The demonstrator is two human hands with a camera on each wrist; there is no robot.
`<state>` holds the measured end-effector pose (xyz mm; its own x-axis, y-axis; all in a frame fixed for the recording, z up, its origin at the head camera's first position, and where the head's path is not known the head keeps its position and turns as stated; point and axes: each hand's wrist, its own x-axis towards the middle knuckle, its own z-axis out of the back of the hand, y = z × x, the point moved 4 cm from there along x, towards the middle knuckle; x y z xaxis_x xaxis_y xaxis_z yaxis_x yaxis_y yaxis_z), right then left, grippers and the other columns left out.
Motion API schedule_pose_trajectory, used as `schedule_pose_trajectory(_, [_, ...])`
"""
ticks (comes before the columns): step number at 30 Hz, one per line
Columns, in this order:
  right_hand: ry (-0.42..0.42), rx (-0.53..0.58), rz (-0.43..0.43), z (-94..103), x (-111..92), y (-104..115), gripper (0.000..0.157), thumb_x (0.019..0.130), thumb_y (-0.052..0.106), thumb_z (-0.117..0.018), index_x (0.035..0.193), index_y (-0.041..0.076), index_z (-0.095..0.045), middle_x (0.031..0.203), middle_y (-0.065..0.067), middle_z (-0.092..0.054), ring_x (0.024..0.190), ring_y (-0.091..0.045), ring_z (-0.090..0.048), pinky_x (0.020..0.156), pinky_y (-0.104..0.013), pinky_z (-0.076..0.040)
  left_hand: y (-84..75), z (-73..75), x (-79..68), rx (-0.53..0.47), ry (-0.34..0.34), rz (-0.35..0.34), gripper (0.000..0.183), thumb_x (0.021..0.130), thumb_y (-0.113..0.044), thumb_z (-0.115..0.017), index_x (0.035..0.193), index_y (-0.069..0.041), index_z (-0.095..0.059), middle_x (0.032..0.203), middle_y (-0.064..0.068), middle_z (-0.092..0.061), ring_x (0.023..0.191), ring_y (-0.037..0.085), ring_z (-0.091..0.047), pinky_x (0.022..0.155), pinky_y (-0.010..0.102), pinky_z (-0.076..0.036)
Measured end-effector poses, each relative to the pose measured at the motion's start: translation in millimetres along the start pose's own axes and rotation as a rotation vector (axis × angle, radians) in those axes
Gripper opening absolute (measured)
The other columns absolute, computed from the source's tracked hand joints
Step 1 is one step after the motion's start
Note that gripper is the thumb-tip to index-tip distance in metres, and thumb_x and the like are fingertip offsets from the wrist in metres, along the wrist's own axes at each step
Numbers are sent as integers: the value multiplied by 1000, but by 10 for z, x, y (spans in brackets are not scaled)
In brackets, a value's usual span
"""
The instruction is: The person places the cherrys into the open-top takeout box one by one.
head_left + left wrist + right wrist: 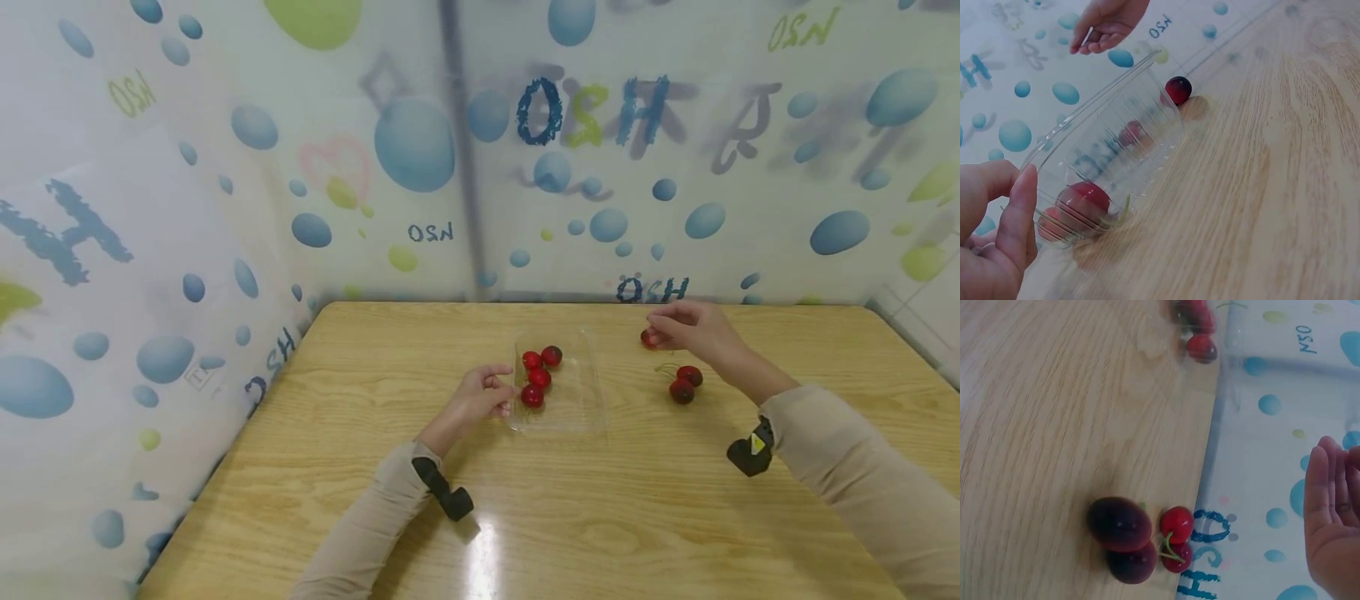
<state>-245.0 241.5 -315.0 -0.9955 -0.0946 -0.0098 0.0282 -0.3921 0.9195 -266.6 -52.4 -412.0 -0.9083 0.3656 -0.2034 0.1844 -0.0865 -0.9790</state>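
Note:
My left hand point(480, 393) pinches the left rim of a clear plastic tray point(577, 408) between thumb and finger; the left wrist view shows this grip close up. Several red cherries point(538, 378) lie inside, along the tray's left side, with thin green stems. To the right, my right hand point(690, 329) hovers over the far part of the table. Its fingers point(1319, 494) are loosely extended and hold nothing. Below them a red cherry point(647, 338) is partly hidden; the right wrist view shows two red cherries point(1177, 526) on the table, beside two darker cherries point(1119, 524).
The wood-grain table point(337, 350) ends at a back edge against a curtain point(420, 250) printed with blue and green drops and letters. Another curtain side point(150, 417) runs along the left edge. Black camera straps sit on both wrists.

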Motion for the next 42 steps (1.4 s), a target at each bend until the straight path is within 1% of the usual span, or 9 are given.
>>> schedule_pose_trajectory(8, [1, -53, 8, 101, 27, -181, 45, 89, 25, -52, 115, -11, -47, 80, 9, -62, 74, -5, -61, 70, -23, -51, -56, 0, -50, -12, 36, 9, 48, 83, 1, -56, 126, 7, -37, 74, 4, -45, 55, 9, -49, 49, 17, -46])
schedule_pose_trajectory(11, [-2, -85, 22, 133, 44, -241, 43, 89, 25, -53, 113, -11, -48, 80, 4, -63, 72, -4, -59, 68, -22, -51, -113, -20, -98, -7, 42, 8, 47, 83, 2, -54, 126, 9, -36, 74, 4, -45, 55, 10, -49, 49, 17, -46])
schedule_pose_trajectory(15, [-1, -102, 14, 170, 64, -335, 44, 89, 26, -53, 113, -11, -48, 80, 4, -62, 71, -2, -58, 67, -22, -51, -70, -13, -76, -4, 28, -17, 46, 83, 1, -56, 125, 9, -37, 74, 4, -44, 55, 9, -48, 49, 16, -46])
schedule_pose_trajectory(20, [-5, -135, -31, 206, 74, -431, 43, 90, 27, -52, 112, -10, -47, 84, 1, -61, 71, -2, -58, 75, -33, -51, -40, -4, -49, -7, 14, -4, 44, 83, 1, -56, 124, 6, -40, 74, 4, -43, 55, 9, -48, 49, 16, -46])
schedule_pose_trajectory(24, [-10, -182, -65, 219, 79, -483, 44, 90, 28, -52, 113, -8, -48, 94, -12, -61, 78, -11, -60, 79, -38, -49, 6, 7, -13, -4, 0, -7, 43, 82, 1, -57, 123, 5, -41, 73, 4, -44, 55, 9, -48, 48, 16, -46])
schedule_pose_trajectory(27, [-9, -206, -73, 215, 94, -525, 45, 90, 29, -51, 115, -8, -49, 101, -20, -58, 85, -23, -60, 79, -39, -49, 8, 8, -13, -2, -1, -10, 44, 82, 0, -57, 123, 5, -41, 73, 4, -44, 55, 10, -48, 48, 17, -46])
schedule_pose_trajectory(31, [12, -237, -60, 199, 133, -583, 43, 91, 26, -51, 116, -9, -48, 107, -27, -53, 92, -34, -56, 78, -39, -50, 1, 6, -20, -6, 4, -9, 45, 83, 0, -56, 125, 5, -40, 74, 4, -44, 55, 10, -49, 49, 17, -46])
schedule_pose_trajectory(38, [35, -375, -34, 158, 213, -693, 34, 88, 19, -56, 110, -6, -55, 106, -23, -53, 90, -34, -55, 72, -36, -51, -15, -2, -32, -23, 28, 0, 47, 84, 0, -55, 127, 6, -37, 76, 4, -45, 56, 9, -49, 49, 16, -46])
schedule_pose_trajectory(42, [43, -479, 16, 112, 239, -696, 29, 85, 15, -59, 105, -6, -58, 101, -22, -57, 88, -32, -55, 71, -37, -51, -14, -1, -26, -22, 34, 3, 48, 84, -1, -55, 128, 6, -36, 76, 4, -45, 56, 9, -49, 49, 17, -46])
